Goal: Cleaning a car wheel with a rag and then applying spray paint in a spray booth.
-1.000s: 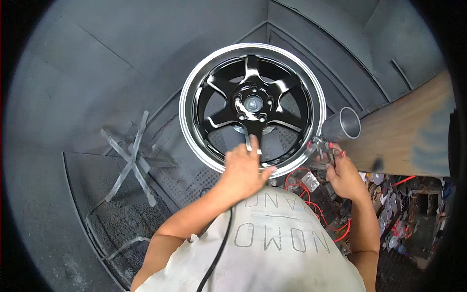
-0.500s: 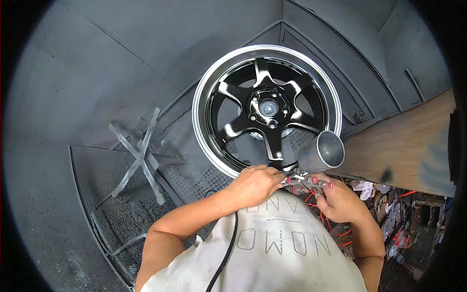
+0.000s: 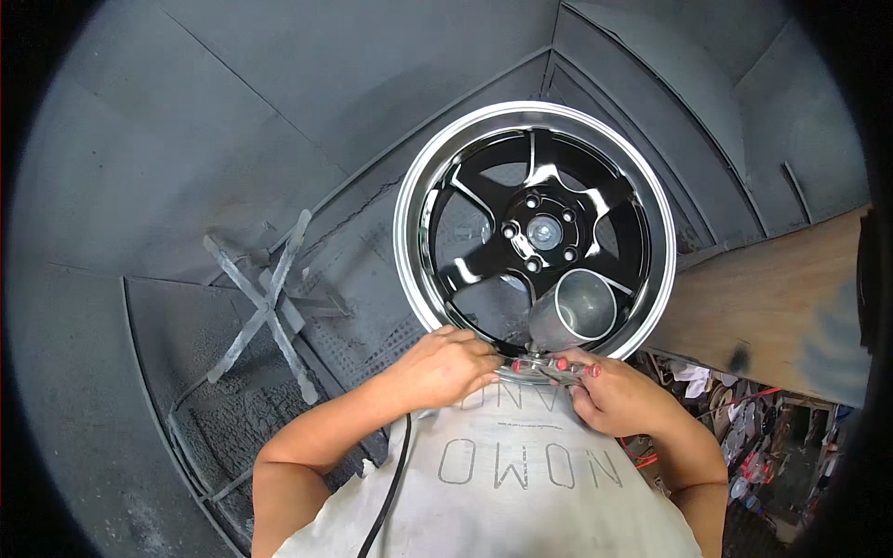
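Observation:
A glossy black car wheel point(image 3: 498, 256) with a polished silver lip lies face up in front of me. At its near edge, my left hand point(image 3: 446, 365) has its fingers curled over the rim. My right hand point(image 3: 614, 395) is closed around a spray gun point(image 3: 555, 368) with red-tipped knobs. The gun's grey metal cup point(image 3: 569, 312), open at the top, tilts over the wheel's near right part. The gun's front end is beside my left fingertips; whether they touch cannot be told. A black hose point(image 3: 391, 484) runs down past my white apron point(image 3: 521, 474).
At left stands a paint-crusted metal cross stand point(image 3: 268, 302). Grey booth walls point(image 3: 223, 121) close in at the back and left. A wooden panel point(image 3: 772, 288) stands at right, with cluttered goods point(image 3: 744, 437) and red cord below it.
The wheel has turned, and it appears farther right and nearer to me. My left hand has shifted left along the rim. The spray gun and its cup have moved left and slightly closer.

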Demonstrator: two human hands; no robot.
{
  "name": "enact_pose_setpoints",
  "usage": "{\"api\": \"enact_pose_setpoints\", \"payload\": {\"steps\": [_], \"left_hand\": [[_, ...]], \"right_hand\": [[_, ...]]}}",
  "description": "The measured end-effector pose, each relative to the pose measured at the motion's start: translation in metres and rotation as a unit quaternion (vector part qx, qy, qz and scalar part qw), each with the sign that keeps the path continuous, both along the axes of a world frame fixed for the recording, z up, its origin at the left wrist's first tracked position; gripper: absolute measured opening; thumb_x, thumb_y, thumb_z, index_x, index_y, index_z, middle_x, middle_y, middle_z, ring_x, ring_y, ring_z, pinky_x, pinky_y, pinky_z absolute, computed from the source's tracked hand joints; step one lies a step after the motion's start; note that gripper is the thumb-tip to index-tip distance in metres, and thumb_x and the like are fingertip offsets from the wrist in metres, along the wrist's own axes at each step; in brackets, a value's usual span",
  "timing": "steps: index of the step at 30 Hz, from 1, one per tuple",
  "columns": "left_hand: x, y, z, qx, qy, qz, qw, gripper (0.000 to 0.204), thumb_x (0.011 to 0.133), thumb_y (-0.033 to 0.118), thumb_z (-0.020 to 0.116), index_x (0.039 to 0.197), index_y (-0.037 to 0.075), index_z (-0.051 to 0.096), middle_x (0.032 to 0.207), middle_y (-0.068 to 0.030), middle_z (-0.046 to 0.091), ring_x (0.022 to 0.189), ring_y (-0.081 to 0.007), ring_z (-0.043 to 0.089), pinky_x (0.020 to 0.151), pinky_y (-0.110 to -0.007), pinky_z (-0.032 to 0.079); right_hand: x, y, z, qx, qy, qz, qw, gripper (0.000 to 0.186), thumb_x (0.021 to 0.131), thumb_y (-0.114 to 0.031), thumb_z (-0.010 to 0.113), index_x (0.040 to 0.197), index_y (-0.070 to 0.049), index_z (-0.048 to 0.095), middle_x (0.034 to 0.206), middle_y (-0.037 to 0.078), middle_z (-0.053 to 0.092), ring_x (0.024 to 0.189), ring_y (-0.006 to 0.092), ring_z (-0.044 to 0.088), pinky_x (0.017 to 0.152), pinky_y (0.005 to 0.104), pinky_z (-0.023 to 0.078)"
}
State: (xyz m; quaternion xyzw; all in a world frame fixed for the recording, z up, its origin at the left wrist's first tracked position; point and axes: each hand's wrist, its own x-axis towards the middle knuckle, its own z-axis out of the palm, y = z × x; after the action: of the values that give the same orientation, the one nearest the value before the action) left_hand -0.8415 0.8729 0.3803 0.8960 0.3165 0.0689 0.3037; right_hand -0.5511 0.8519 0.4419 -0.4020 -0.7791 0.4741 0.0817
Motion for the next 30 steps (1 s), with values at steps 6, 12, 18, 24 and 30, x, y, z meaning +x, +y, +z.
{"api": "enact_pose_setpoints", "payload": {"steps": [6,12,18,24,30], "left_hand": [[-0.046,0.026,-0.001,0.054,-0.019,-0.009,0.998,0.033,0.092,0.034,0.071,0.113,0.009,0.075,0.113,-0.0051,0.073,0.112,-0.0237,0.066,0.103,-0.042,0.046],[-0.078,0.058,0.000,0.078,-0.025,0.033,0.996,0.031,0.092,0.031,0.073,0.113,0.008,0.076,0.118,-0.0057,0.073,0.123,-0.0247,0.060,0.113,-0.048,0.040],[-0.078,0.090,-0.001,0.100,-0.085,0.017,0.991,0.030,0.090,0.027,0.075,0.113,0.008,0.076,0.117,-0.0052,0.073,0.120,-0.0264,0.062,0.107,-0.045,0.045],[-0.070,0.128,0.004,0.098,-0.118,0.009,0.988,0.032,0.087,0.025,0.077,0.114,0.007,0.075,0.118,-0.0067,0.072,0.120,-0.0289,0.062,0.100,-0.043,0.048],[-0.045,0.175,0.009,0.146,-0.106,0.008,0.984,0.033,0.087,0.021,0.076,0.116,0.006,0.073,0.121,-0.0115,0.071,0.117,-0.0322,0.064,0.099,-0.043,0.051]], "right_hand": [[-0.030,0.023,0.008,-0.048,-0.025,0.046,0.997,0.025,0.089,-0.004,0.056,0.111,0.007,0.063,0.132,0.022,0.060,0.081,0.0425,0.066,0.076,0.0490,0.054],[-0.070,0.037,0.009,0.054,0.073,-0.010,0.996,0.030,0.088,0.001,0.056,0.117,0.005,0.062,0.124,0.020,0.063,0.084,0.0369,0.068,0.076,0.0463,0.055],[-0.073,0.053,0.026,0.051,0.004,-0.193,0.980,0.038,0.086,0.010,0.050,0.122,0.004,0.060,0.102,0.015,0.063,0.072,0.0203,0.058,0.065,0.0312,0.048],[-0.074,0.057,0.040,0.005,-0.013,-0.284,0.959,0.041,0.088,0.008,0.051,0.128,0.004,0.056,0.099,0.015,0.060,0.079,0.0253,0.061,0.071,0.0364,0.050],[-0.084,0.068,0.037,0.105,0.018,-0.253,0.961,0.029,0.092,0.003,0.052,0.118,0.001,0.064,0.098,0.012,0.062,0.082,0.0214,0.062,0.073,0.0356,0.050]]}}
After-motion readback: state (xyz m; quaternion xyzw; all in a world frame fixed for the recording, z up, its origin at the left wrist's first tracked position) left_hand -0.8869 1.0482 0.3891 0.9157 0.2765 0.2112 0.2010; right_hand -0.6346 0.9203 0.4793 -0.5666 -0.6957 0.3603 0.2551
